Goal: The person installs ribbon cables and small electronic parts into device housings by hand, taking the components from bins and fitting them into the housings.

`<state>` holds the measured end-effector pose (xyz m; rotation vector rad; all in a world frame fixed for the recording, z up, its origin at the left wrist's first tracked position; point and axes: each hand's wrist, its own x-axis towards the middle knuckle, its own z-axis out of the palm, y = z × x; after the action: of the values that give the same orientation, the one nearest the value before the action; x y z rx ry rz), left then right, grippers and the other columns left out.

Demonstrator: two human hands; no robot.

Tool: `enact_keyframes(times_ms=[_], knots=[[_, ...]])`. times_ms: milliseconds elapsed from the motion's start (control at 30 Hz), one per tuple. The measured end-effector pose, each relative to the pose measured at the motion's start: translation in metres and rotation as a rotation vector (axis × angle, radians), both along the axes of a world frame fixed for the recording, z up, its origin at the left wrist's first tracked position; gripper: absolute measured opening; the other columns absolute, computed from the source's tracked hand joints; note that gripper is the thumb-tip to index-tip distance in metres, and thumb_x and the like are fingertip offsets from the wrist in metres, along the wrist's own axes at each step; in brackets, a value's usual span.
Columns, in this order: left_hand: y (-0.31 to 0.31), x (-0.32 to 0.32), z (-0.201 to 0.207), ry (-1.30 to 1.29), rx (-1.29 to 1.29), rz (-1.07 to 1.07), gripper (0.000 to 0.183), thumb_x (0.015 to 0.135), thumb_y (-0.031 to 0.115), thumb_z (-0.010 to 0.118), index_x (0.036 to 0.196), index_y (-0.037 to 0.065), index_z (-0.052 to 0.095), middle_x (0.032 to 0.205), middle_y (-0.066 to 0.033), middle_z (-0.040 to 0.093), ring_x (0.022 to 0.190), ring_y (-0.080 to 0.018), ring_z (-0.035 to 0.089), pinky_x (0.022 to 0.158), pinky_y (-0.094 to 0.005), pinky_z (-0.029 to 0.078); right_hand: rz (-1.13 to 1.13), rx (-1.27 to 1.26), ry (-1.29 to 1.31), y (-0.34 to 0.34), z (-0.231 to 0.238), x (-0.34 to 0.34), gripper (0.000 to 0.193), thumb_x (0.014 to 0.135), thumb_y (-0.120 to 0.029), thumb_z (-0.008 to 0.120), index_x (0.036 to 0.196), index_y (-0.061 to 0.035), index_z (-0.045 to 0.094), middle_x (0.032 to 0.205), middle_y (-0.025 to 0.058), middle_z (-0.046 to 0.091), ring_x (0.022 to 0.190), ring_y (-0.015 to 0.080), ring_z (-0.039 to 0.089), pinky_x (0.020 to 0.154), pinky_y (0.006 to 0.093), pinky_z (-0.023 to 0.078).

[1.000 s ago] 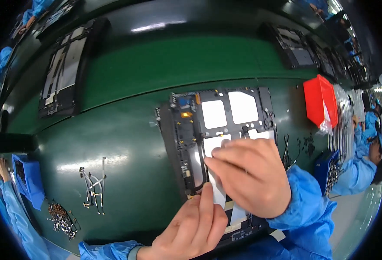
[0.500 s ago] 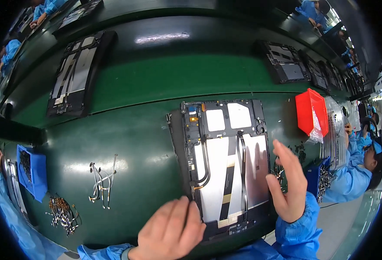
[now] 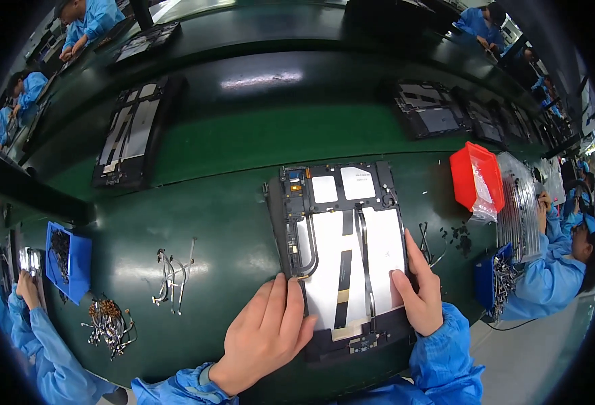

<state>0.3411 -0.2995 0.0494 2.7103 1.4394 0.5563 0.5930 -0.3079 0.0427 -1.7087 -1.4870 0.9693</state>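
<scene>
Opened tablet-like device [image 3: 355,260], one: black frame, silver panels, dark ribbon cables; lying flat, panels up, right of middle at the near edge of the green workbench [image 3: 223,226].
Left hand [image 3: 263,334]: fingers together, loosely bent, tips at the device's left edge; whether it grips cannot be told.
Right hand [image 3: 420,290]: partly open, thumb on a silver panel, forefinger along the right edge; firmness of hold cannot be told.
Loose cables [image 3: 172,280], one group: left of the device, well apart.
Small black parts [image 3: 456,241], scattered: toward the right edge.
Red bin [image 3: 461,177], holding clear plastic: far right corner.
Tangled wires [image 3: 110,329], one heap: near left corner.
Blue bin [image 3: 80,266], dark contents: left edge.
</scene>
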Motion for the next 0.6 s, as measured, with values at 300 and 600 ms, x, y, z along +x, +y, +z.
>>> enact_keyframes(times_ms=[300,600], knots=[[-0.001,0.000,-0.001,-0.121,-0.120,-0.024,0.047,0.084,0.020,0.064,0.121,-0.007,0.052,0.113,-0.0230,0.060,0.098,-0.0345,0.061,0.082,-0.0377,0.053,0.005,0.013,0.001,-0.006,0.007,-0.002,0.061,0.093,-0.007,0.054,0.147,0.0027,0.028,0.138,0.0238,0.049,0.130,0.0297,0.047,0.107,0.0340,0.035],[0.005,-0.006,0.016,-1.078,-0.357,0.092,0.054,0.088,0.002,0.052,0.138,-0.007,0.033,0.141,-0.0237,0.042,0.122,-0.0347,0.050,0.103,-0.0410,0.039,0.042,0.000,0.727,0.093,0.073,-0.011,0.065,0.092,-0.005,0.059,0.149,-0.0026,0.028,0.141,0.0184,0.045,0.122,0.0198,0.052,0.100,0.0294,0.043]])
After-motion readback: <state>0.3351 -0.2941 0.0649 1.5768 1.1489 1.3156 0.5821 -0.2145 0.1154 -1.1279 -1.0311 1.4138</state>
